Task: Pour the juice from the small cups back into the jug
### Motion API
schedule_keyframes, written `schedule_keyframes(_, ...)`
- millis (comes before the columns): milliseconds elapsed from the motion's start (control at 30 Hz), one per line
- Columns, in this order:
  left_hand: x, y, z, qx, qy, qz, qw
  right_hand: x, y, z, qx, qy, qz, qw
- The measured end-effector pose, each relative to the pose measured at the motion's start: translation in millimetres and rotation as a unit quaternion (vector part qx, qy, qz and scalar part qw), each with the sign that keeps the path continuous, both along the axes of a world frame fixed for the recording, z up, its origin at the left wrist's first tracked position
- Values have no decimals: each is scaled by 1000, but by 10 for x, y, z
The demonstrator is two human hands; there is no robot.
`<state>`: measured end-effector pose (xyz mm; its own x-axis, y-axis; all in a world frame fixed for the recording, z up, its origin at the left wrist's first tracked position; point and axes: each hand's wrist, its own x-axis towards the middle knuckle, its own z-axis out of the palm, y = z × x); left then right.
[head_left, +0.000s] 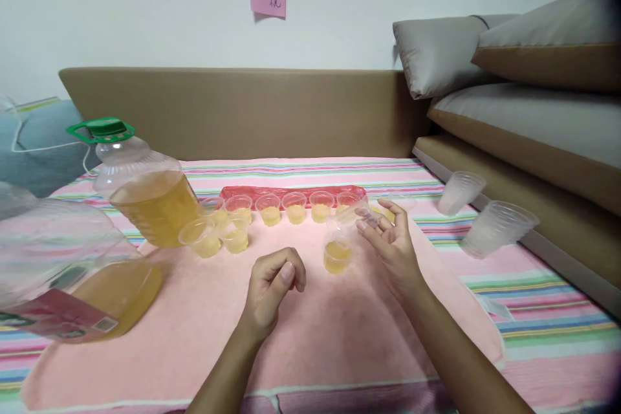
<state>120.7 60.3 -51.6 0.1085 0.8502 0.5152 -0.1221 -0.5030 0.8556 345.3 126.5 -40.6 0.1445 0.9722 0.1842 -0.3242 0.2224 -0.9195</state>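
Note:
My left hand (272, 284) rests on the pink towel (310, 336) with its fingers curled into a loose fist, holding nothing I can see. My right hand (391, 239) is open, fingers spread, right beside a small clear cup (337, 252) partly filled with yellow liquid. Its fingertips touch a clear plastic piece (352, 215) at the cup's top. A row of small filled cups (295, 208) stands behind on a red strip (291, 194). More filled cups (213, 238) cluster at the left.
A large oil bottle with green cap (140, 187) stands at the left. Another big bottle (72, 278) lies on its side at the near left. Two stacks of clear cups (495, 228) (458, 192) lie at the right by the sofa cushions (524, 116).

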Motion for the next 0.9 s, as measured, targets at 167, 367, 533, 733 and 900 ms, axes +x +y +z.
schedule_keyframes(167, 9, 19, -18, -1, 0, -2, 1000, 19, -33, 32, -24, 24, 21, 999)
schedule_keyframes(367, -3, 25, -31, 3, 5, -1, 1000, 34, -3, 40, -47, 112, 41, 992)
schedule_keyframes(533, -15, 38, -34, 9, 10, 3, 1000, 78, 21, 97, -73, 212, 55, 973)
schedule_keyframes(733, -22, 48, -30, 14, 15, 6, 1000, 270, 61, 134, -140, 292, 63, 944)
schedule_keyframes(900, -50, 70, -34, 19, 24, 8, 1000, 402, 65, 162, -168, 307, 55, 935)
